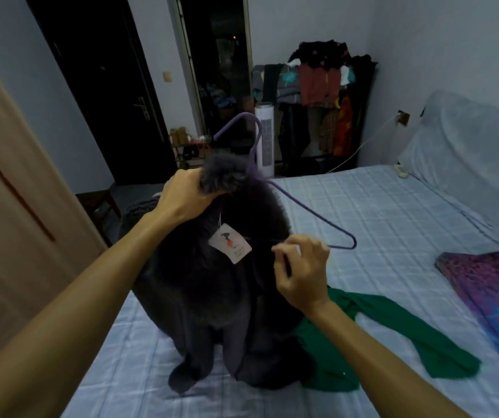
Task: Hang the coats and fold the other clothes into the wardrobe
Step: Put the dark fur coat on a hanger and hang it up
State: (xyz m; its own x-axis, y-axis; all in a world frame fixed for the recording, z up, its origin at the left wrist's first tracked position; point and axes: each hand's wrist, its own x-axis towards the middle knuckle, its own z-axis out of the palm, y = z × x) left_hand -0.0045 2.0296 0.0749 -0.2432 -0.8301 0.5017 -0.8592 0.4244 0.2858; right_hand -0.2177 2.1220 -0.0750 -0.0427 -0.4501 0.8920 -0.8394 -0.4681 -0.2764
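Note:
A dark furry coat (212, 291) hangs upright over the bed, its hem resting on the sheet. My left hand (187, 194) grips the fur collar at the top and holds the coat up. A purple hanger (311, 212) sticks out of the collar; its hook rises above the fur and its right arm reaches out bare past the coat. My right hand (302, 267) pinches the coat's edge at the right shoulder, just below that bare arm. A white tag (230, 247) dangles inside the neck. A green garment (393, 339) lies spread on the bed behind the coat.
The bed (377, 206) with a pale checked sheet fills the foreground. A purple and blue quilt (489, 285) lies at the right. The wooden wardrobe door (10, 206) stands at the left. A clothes rack (326, 95) and a white tower fan (264, 140) stand by the far wall.

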